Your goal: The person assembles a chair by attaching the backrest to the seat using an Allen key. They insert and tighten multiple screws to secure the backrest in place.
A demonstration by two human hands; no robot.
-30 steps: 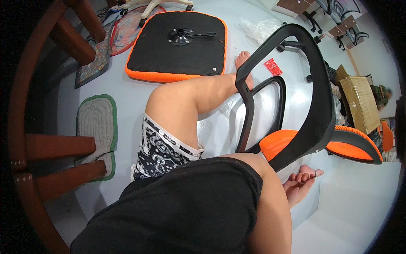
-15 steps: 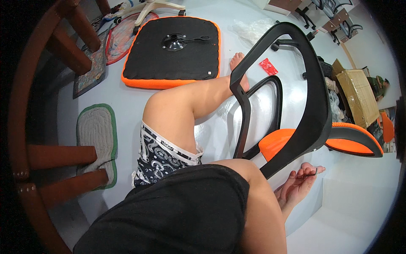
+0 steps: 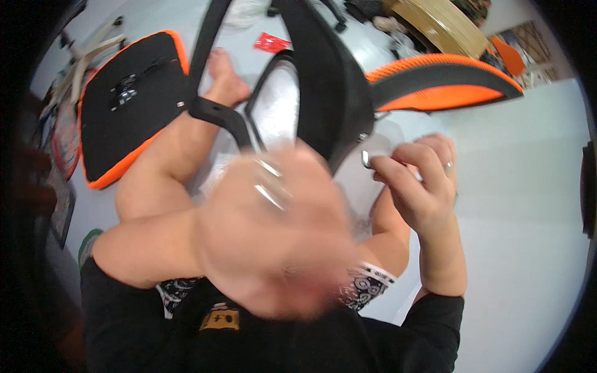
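Observation:
My right hand (image 3: 426, 180) pinches a small silver tool, apparently a hex key (image 3: 365, 160), whose bent end sticks out past the fingertips. Close in front of me my left hand (image 3: 280, 230) is badly smeared by motion; bright streaks cross it, and its fingers cannot be made out. Behind the hands stands a black plastic chair frame (image 3: 333, 81), its lower part hidden by the left hand. An orange mesh chair part with a black rim (image 3: 441, 84) extends to the right from beside the frame. My right hand is just below that mesh part, apart from it.
An orange-edged black chair seat (image 3: 134, 105) lies underside up at the left, with a black fitting on it. A red packet (image 3: 272, 42) is on the floor beyond my foot. At the back stand a cardboard box (image 3: 444, 28) and a pale chair base (image 3: 93, 59).
My view has swung to the right, so the chair parts sit further left. My right hand has risen from low beside the frame, and my left hand has come into view, blurred.

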